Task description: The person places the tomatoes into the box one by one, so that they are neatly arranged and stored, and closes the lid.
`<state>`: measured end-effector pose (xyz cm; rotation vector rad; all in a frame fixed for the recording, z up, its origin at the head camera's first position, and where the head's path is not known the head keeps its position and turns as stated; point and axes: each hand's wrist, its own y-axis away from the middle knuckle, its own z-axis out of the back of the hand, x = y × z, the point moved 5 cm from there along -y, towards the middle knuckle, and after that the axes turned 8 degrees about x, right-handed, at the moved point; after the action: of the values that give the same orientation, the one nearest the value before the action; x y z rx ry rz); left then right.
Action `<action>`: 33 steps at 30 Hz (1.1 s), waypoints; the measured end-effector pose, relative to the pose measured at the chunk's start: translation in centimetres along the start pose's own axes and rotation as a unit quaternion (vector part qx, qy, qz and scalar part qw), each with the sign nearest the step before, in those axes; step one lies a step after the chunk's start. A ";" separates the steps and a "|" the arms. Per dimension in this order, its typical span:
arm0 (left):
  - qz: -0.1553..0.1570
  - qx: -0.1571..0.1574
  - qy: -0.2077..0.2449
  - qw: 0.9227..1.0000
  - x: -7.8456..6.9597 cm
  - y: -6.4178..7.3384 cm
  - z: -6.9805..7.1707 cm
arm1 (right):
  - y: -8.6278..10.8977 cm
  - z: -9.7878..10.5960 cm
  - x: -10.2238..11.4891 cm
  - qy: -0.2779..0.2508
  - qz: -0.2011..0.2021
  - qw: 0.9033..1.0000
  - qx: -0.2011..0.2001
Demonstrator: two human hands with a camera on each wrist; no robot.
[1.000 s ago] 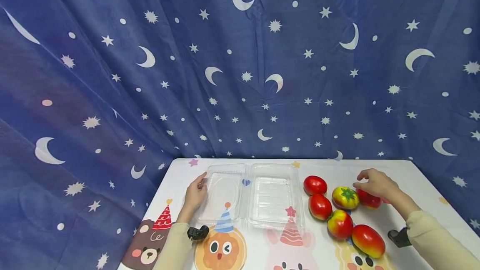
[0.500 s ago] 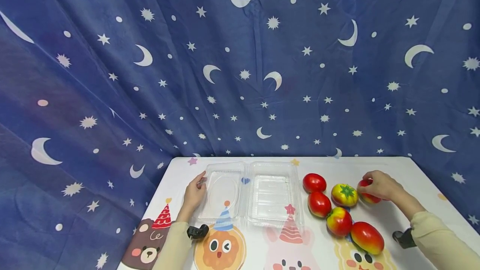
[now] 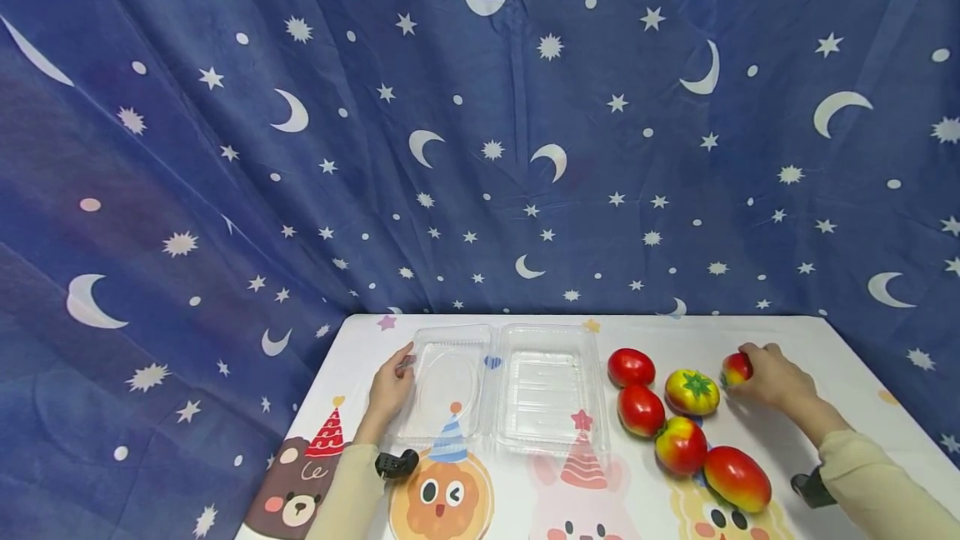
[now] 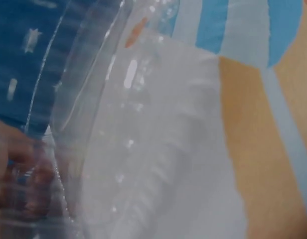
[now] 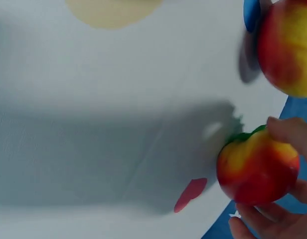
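Note:
At the table's right side, my right hand [image 3: 776, 377] grips a toy tomato [image 3: 737, 369], red and yellow. In the right wrist view the thumb lies on top of the toy tomato [image 5: 258, 167] near its green leafy crown, with fingers beneath. On the left, my left hand [image 3: 392, 390] holds the outer edge of a clear plastic clamshell box [image 3: 551, 440], which lies spread flat with its lid half [image 3: 447, 432] on the left. In the left wrist view, curled fingers [image 4: 39, 186] show through the blurred clear plastic.
Beside the held one sits another toy tomato [image 3: 692, 392] with a green star-shaped top. Two glossy red toy fruits [image 3: 631, 367], a toy apple [image 3: 681, 446] and a toy mango [image 3: 737, 479] stand right of the box. A starry blue curtain [image 3: 570, 190] hangs behind the table.
My right hand has come down onto the toy tomato at the right, gripped it and turned it. My left hand and the plastic box stay in place.

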<state>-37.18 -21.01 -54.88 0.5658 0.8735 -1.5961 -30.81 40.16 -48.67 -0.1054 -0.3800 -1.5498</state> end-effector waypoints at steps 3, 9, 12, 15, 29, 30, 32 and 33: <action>0.003 0.002 -0.001 1.000 0.0 0.0 0.0 | 0.0 0.4 -0.3 -0.021 0.000 1.000 -0.019; 0.008 0.007 0.001 1.000 -0.1 0.0 0.0 | -0.2 2.3 1.4 -0.117 0.019 0.992 -0.041; 0.007 0.005 0.002 1.000 -0.1 0.1 0.0 | -0.5 3.2 3.3 -0.168 0.053 0.984 -0.039; 0.006 0.004 0.002 1.000 -0.1 0.1 0.0 | -0.8 3.9 5.5 -0.211 0.089 0.973 -0.031; 0.004 0.003 0.008 1.000 -0.3 0.2 0.1 | -4.2 3.5 12.6 -0.277 0.121 0.953 -0.002; 0.004 0.003 0.009 1.000 -0.3 0.2 0.1 | -4.4 3.4 12.9 -0.277 0.123 0.953 -0.003; 0.004 0.002 0.009 1.000 -0.3 0.2 0.1 | -4.7 3.2 13.7 -0.276 0.129 0.953 -0.002; 0.004 0.002 0.008 1.000 -0.3 0.2 0.1 | -4.8 3.1 14.1 -0.275 0.132 0.952 -0.001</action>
<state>-36.93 -20.91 -54.58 0.5850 0.8795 -1.5876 -36.41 27.53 -42.36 -0.5760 -0.7697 -1.2360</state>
